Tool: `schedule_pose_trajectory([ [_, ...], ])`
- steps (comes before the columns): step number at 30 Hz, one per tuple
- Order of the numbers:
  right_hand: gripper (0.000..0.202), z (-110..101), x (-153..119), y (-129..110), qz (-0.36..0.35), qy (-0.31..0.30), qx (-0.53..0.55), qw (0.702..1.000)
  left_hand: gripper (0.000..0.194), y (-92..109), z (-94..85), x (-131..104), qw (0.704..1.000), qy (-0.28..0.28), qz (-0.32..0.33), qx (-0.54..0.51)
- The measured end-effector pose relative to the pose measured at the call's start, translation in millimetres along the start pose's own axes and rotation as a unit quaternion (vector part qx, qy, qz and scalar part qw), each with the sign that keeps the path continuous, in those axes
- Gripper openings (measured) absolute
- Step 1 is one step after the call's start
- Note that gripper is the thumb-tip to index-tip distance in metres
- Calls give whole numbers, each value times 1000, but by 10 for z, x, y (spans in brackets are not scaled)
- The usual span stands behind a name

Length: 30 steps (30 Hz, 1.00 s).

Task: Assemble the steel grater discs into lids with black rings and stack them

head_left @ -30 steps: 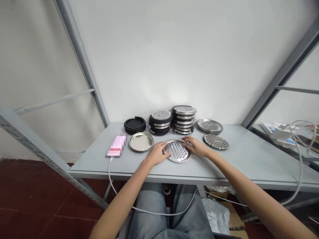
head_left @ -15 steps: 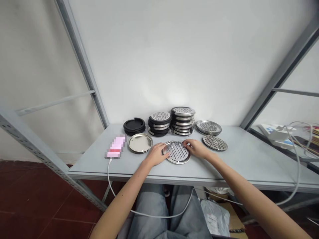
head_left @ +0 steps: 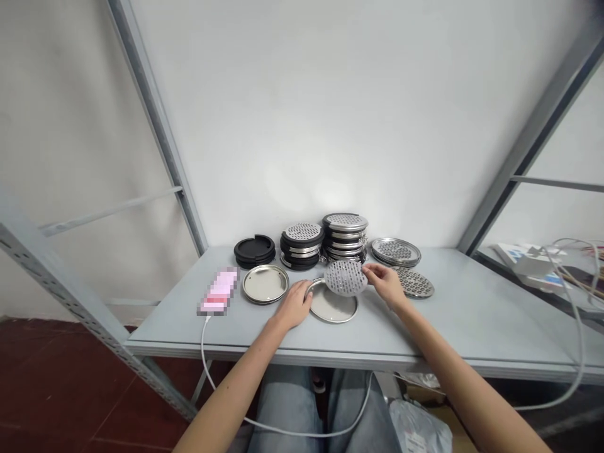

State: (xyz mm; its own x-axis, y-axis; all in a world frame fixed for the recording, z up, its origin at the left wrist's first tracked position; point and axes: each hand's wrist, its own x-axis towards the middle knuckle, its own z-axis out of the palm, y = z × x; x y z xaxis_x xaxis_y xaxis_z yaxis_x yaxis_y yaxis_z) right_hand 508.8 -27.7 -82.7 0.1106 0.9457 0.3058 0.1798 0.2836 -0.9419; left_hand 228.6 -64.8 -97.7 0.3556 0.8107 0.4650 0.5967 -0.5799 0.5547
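Note:
My right hand [head_left: 383, 283] pinches the edge of a perforated metal disc [head_left: 346, 278], which is raised and tilted above a shallow round metal tray [head_left: 333, 305]. The disc covers the tray's back right part. My left hand [head_left: 295, 303] grips the tray's left rim, thumb at its edge. Left of that hand lies another shallow metal tray [head_left: 265, 284]. Partly behind my right hand is a stack of perforated discs [head_left: 415, 283]. A stack of round metal trays with perforated surfaces [head_left: 396, 250] sits behind it.
At the back stand black rings [head_left: 255, 249], a black-and-metal stack [head_left: 302, 242] and a taller clipped stack [head_left: 345, 233]. A pink phone-like object [head_left: 221, 289] with a white cable [head_left: 206, 352] lies left. Metal shelf posts [head_left: 155, 119] flank the table [head_left: 453, 327].
The perforated disc has come up out of the tray, lifted in my right hand toward the back right. The tray's bare inside now shows. My left hand stays at its left rim.

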Motion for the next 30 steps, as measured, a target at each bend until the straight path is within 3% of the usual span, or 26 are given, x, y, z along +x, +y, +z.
schedule_pose_trajectory([
  [3, 61, 106, -20, 12, 64, 30, 147, 987, 34, -8, 5, -1, 1000, 7, -9, -10],
  [5, 67, 140, -53, 1, 88, 27, 188, 978, 36, -11, 8, -1, 1000, 11, -17, -12],
  [10, 63, 142, -128, -26, 116, -9, 217, 969, 48, 0, -5, -5, 1000, 18, -19, -15],
  [15, 50, 66, -104, -3, 95, 39, 229, 968, 46, 23, -20, -9, 1000, 1, -26, -9],
  [20, 45, -288, -80, 64, 3, 218, 144, 965, 37, 6, -13, -17, 1000, -3, -29, -2],
  [24, 41, -761, -59, 188, -31, 382, -13, 924, 33, -8, -5, -25, 999, -19, -51, 1],
  [27, 38, -1043, -30, 315, -37, 432, -59, 899, 33, -1, -2, -25, 998, -21, -55, 7],
  [30, 38, -1163, 0, 436, -21, 443, -47, 895, 33, 13, -2, -19, 998, -22, -58, 12],
])
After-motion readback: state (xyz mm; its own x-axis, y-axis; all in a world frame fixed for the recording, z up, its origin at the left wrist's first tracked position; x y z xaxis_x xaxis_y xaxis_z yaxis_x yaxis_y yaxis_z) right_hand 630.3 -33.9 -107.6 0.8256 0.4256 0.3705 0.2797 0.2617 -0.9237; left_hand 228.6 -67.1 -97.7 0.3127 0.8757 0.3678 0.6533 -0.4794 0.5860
